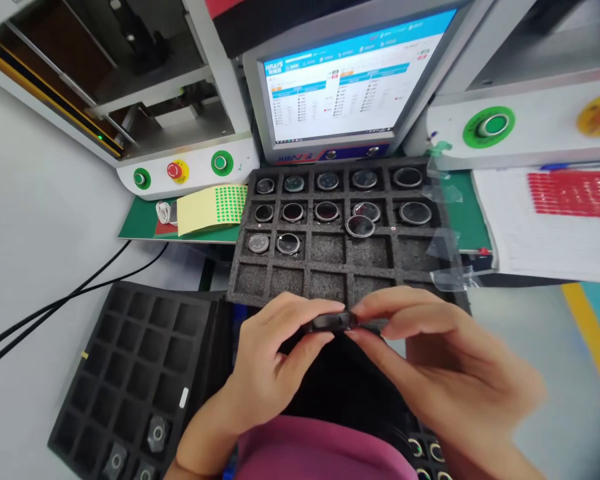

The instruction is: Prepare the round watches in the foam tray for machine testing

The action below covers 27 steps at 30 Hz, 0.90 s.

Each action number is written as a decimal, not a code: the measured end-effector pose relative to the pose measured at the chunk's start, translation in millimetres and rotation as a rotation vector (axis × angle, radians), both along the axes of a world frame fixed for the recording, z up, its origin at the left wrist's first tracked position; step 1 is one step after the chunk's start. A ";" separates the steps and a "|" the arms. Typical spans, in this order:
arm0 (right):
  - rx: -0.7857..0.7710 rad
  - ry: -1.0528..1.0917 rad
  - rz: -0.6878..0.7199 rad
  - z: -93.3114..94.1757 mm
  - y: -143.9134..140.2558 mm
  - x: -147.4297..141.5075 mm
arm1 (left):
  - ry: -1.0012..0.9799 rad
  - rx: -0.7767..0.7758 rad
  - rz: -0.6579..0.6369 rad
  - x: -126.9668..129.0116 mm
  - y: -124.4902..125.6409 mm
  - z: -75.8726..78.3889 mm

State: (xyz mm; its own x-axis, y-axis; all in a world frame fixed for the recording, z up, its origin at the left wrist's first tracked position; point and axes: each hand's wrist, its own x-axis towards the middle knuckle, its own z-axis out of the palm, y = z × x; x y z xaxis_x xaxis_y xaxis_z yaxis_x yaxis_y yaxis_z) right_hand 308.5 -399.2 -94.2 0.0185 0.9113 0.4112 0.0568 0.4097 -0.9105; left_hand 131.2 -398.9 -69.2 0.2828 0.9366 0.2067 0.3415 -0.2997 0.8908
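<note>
A small dark round part (333,323) is pinched between the left hand (270,363) and the right hand (445,360) just before a black foam tray (330,257) of round parts; a monitor (350,80) is seen behind.

Bright even light, blurred warped edges.

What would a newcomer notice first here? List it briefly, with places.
At bottom centre, the left hand and right hand pinch a small dark part between their fingers. Just behind lies a foam tray with round parts in its far rows, and a lit monitor stands at top centre.
</note>
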 end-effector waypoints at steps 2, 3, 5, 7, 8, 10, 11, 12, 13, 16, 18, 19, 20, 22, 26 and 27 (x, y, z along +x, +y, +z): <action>-0.003 -0.004 0.001 -1.4 -1.3 0.5 | 0.047 0.058 -0.041 -3.0 3.0 1.8; -0.008 -0.010 0.000 -1.7 -1.7 0.9 | 0.064 0.082 -0.054 -4.1 4.5 2.4; -0.019 -0.022 -0.008 -1.3 -2.1 1.7 | 0.088 0.114 -0.072 -5.9 7.1 2.6; -0.036 -0.032 -0.011 0.1 -1.9 2.6 | 0.103 0.118 -0.087 -7.3 8.8 2.3; -0.043 -0.034 -0.006 1.3 -1.4 3.0 | 0.107 0.115 -0.094 -8.0 9.4 2.1; -0.059 -0.042 0.012 4.4 0.7 3.8 | 0.114 0.103 -0.106 -9.5 10.1 1.9; -0.062 -0.045 0.023 6.2 2.2 4.1 | 0.113 0.095 -0.108 -10.4 10.4 1.9; -0.061 -0.047 0.036 8.0 4.1 4.4 | 0.109 0.089 -0.110 -11.3 10.7 2.0; -0.060 -0.048 0.053 9.8 6.3 4.6 | 0.105 0.082 -0.115 -12.3 11.0 1.9; -0.052 -0.039 0.143 13.2 12.8 4.9 | 0.093 0.070 -0.141 -15.2 12.2 1.3; -0.050 -0.025 0.190 13.2 15.8 4.5 | 0.085 0.074 -0.148 -16.7 12.8 0.7; -0.050 -0.024 0.188 12.5 16.7 4.2 | 0.077 0.077 -0.145 -17.3 13.0 0.4; -0.047 -0.034 0.172 11.4 17.2 3.8 | 0.068 0.079 -0.140 -17.7 13.0 0.3; -0.022 -0.074 0.141 8.7 17.9 2.8 | 0.047 0.079 -0.124 -18.3 12.8 0.2; 0.080 -0.121 0.147 3.2 18.3 0.8 | 0.026 0.078 -0.119 -19.3 12.3 0.1; 0.091 -0.119 0.140 2.2 18.1 0.6 | 0.027 0.079 -0.121 -19.6 12.3 0.0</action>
